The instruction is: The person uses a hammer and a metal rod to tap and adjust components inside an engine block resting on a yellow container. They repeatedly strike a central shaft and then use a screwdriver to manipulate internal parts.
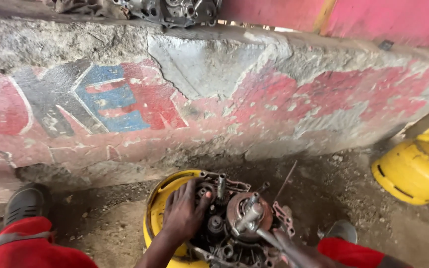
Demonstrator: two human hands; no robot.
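A greasy engine case (234,223) with exposed gears and shafts rests on a yellow round container (159,204) on the dirt ground, low in the middle of the view. My left hand (184,213) lies flat on the case's left side, fingers spread over the gears. My right hand (299,255) is at the bottom edge, gripping the handle of a metal socket wrench (249,218) whose head sits on the round rusty clutch hub (247,211). My knees in red trousers (26,245) flank the engine.
A cracked concrete wall (214,89) with faded red, blue and black paint stands right behind. Another engine part (175,10) sits on its top ledge. A yellow gas cylinder (418,168) lies at the right. My dark shoe (26,201) is at the left.
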